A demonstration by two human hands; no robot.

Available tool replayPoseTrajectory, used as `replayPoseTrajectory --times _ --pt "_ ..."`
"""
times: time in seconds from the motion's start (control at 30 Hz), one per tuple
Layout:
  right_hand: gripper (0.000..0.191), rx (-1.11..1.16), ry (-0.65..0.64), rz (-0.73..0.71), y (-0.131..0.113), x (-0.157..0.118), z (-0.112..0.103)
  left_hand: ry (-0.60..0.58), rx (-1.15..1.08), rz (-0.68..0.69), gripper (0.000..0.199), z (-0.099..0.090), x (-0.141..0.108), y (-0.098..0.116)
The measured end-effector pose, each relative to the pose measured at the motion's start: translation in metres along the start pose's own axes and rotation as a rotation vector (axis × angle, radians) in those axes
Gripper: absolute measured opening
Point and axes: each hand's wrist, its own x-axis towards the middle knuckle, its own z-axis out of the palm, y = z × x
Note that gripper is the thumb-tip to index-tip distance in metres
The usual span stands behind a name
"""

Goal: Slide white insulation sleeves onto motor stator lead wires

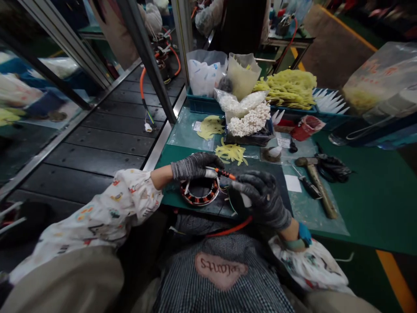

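Note:
My left hand [198, 167], in a grey knit glove with a white thumb tip, is closed on one stretch of an orange cable [224, 173] with a dark patch. My right hand [264, 198], gloved alike, grips the cable farther right. The cable's lower run curves across my lap, and thin wires show at its left end. Under my left hand lies a stator ring [199, 199] with dark and orange windings. Thin wires run from the ring toward my right hand; where they end is hidden.
Behind my hands lie yellow strips [231, 152] and a box of white beads [249, 124]. A hammer [321, 187] and a screwdriver [308, 184] rest at the right. At the left, a slatted conveyor [107, 134] runs past metal posts. Another person's gloved hand [208, 18] is beyond.

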Motion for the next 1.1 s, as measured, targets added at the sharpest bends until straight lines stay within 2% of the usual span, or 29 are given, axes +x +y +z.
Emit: replayPoseTrajectory --times 0.1,0.17,0.23,0.3,0.37,0.43,0.5,0.57,0.63,0.73,0.83,0.9,0.97,1.0,1.03,1.07,1.1 --pt "0.048 -0.069 -0.025 0.006 -0.021 -0.022 0.004 -0.035 -0.015 -0.01 0.024 -0.001 0.003 -0.004" --pt "0.044 -0.046 0.009 -0.001 -0.035 -0.026 0.009 -0.028 0.063 -0.007 0.026 -0.001 0.004 -0.005" --pt "0.035 0.091 0.077 0.032 -0.046 -0.02 0.01 0.051 0.245 0.042 0.034 0.001 0.001 -0.001" --pt "0.026 0.272 0.122 0.158 -0.053 -0.007 0.006 0.203 0.448 0.152 0.042 0.006 -0.008 0.009" --pt "0.022 0.374 0.128 0.294 -0.06 0.005 -0.002 0.315 0.574 0.268 0.04 0.015 -0.02 0.024" --pt "0.022 0.348 0.119 0.326 -0.065 0.013 -0.009 0.315 0.649 0.337 0.041 0.027 -0.033 0.036" --pt "0.024 0.294 0.111 0.27 -0.067 0.016 -0.015 0.269 0.736 0.376 0.052 0.041 -0.043 0.04" --pt "0.021 0.279 0.12 0.237 -0.066 0.017 -0.016 0.286 0.794 0.4 0.065 0.054 -0.049 0.035" --pt "0.015 0.313 0.152 0.273 -0.062 0.017 -0.013 0.355 0.824 0.39 0.057 0.066 -0.052 0.023" --pt "0.011 0.348 0.243 0.445 -0.056 0.021 0.001 0.452 0.872 0.354 0.041 0.084 -0.054 -0.001" --pt "0.014 0.352 0.372 0.655 -0.054 0.026 0.021 0.521 0.917 0.453 0.051 0.095 -0.061 -0.022" --pt "0.011 0.412 0.407 0.718 -0.053 0.029 0.034 0.511 0.969 0.6 0.049 0.091 -0.069 -0.027" --pt "0.007 0.487 0.408 0.707 -0.052 0.033 0.044 0.417 0.996 0.694 0.043 0.072 -0.08 -0.023" --pt "0.009 0.512 0.401 0.686 -0.051 0.034 0.047 0.356 0.973 0.703 0.041 0.058 -0.085 -0.018" --pt "0.013 0.523 0.379 0.658 -0.049 0.036 0.05 0.309 0.918 0.655 0.043 0.04 -0.088 -0.012" --pt "0.017 0.526 0.348 0.623 -0.047 0.037 0.052 0.303 0.811 0.619 0.052 0.021 -0.087 -0.007" --pt "0.023 0.527 0.309 0.59 -0.044 0.039 0.054 0.369 0.668 0.575 0.063 0.001 -0.083 -0.002"
